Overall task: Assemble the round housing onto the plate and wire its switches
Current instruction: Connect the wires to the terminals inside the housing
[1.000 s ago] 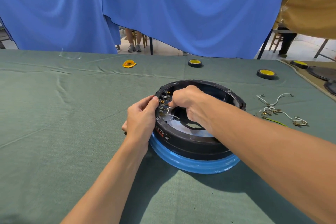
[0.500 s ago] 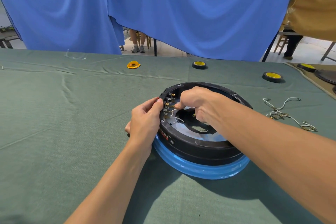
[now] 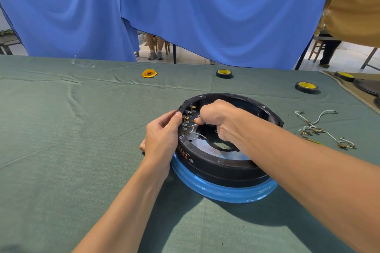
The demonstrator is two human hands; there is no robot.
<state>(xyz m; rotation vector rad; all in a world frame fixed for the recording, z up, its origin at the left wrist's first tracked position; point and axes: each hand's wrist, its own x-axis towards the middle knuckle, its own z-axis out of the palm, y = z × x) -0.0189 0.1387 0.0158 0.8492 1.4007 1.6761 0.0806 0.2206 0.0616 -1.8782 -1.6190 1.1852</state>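
A black round housing (image 3: pixel 222 167) sits on a blue-rimmed plate (image 3: pixel 224 192) in the middle of the green table. Inside its left wall is a row of switches with brass terminals (image 3: pixel 188 118). My left hand (image 3: pixel 162 137) grips the housing's left rim from outside, thumb on the edge by the switches. My right hand (image 3: pixel 218 117) reaches inside the housing and pinches a white wire (image 3: pixel 195 123) whose end lies at the terminals. Another white wire loop (image 3: pixel 200 135) rests on the plate's shiny inner face.
Loose white wires with brass connectors (image 3: pixel 320 129) lie to the right of the housing. Two black-and-yellow tape rolls (image 3: pixel 224 73) (image 3: pixel 306 86) and a yellow scrap (image 3: pixel 149 73) sit farther back. Blue curtains hang behind the table. More dark parts (image 3: pixel 366 86) lie at far right.
Both hands stay at the switches; my right hand has shifted the wire end slightly along the terminals. The view has moved a little.
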